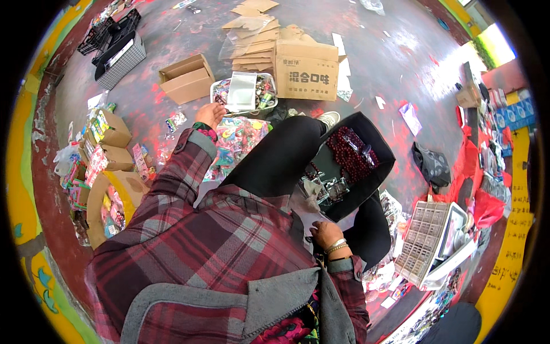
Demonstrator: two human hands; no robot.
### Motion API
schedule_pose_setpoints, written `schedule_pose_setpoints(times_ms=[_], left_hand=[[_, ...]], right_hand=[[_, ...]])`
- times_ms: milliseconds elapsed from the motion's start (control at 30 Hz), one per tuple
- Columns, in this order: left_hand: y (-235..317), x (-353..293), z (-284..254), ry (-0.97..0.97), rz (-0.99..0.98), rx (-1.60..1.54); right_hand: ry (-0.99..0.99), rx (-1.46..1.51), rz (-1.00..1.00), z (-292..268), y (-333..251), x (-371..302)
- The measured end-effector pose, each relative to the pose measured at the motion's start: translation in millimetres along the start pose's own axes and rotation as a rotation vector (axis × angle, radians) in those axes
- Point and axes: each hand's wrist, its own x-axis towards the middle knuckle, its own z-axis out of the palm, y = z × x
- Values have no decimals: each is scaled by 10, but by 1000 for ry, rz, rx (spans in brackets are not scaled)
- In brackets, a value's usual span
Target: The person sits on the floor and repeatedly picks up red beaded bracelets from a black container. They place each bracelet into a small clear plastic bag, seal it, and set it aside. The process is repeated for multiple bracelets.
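Black open-topped box (pixel 371 184), near edge beside right hand (pixel 326 234)

at upper left of my feed i record a black crate (pixel 94 35) and, near it, a grey basket (pixel 122 64). an open cardboard box (pixel 192 86) sits on the red-stained floor (pixel 195 34); to its right i find a stack of flattened cardboard (pixel 260 60) beside a printed carton (pixel 306 71). along the left side i log small brown boxes (pixel 118 136) with bright packets, a white plastic bag (pixel 66 160) near them. at right i note a purplish packet (pixel 409 118), a dark bag (pixel 431 166), a beige crate (pixel 421 238), crumpled red sheeting (pixel 487 209) and blue boxes (pixel 515 114).
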Motion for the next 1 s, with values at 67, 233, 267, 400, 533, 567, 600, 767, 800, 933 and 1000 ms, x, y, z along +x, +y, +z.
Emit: schedule_pose_setpoints(times_ms=[67, 233, 267, 400, 533, 567, 600, 767, 800, 933, 1000], left_hand=[[-111, 145, -207, 129, -43, 24], [-280, 86, -161, 90, -137, 169], [-252, -49, -11, 14, -105, 194], [-41, -848, 833, -382, 138, 383], [44, -1627, 1471, -827, 1048, 1265], [36, -1663, 1524, -893, 1117, 1346], [35, -1673, 1567, -898, 1133, 1361], [81, -1634, 1655, -934, 1178, 1458], [100, -1620, 1686, -948, 1188, 1479], [155, -1553, 1797, -993, 1150, 1450], [182, -1518, 1793, -988, 1145, 1435]], right_hand=[[-38, 11, 54, -43, 60, 29], [34, 21, 20, 61, 197, 97], [74, 30, 2, 39, 180, 97], [72, -19, -15, 70, 202, 198], [41, 5, 101, -91, 155, 360], [66, 34, 148, -160, 179, 402], [51, 2, 127, -96, 312, 527], [-43, 39, 221, -209, 836, 1035], [-36, 95, 274, -211, 929, 1117], [-86, 190, 421, -6, 1352, 1564], [-43, 253, 465, -54, 1417, 1663]])
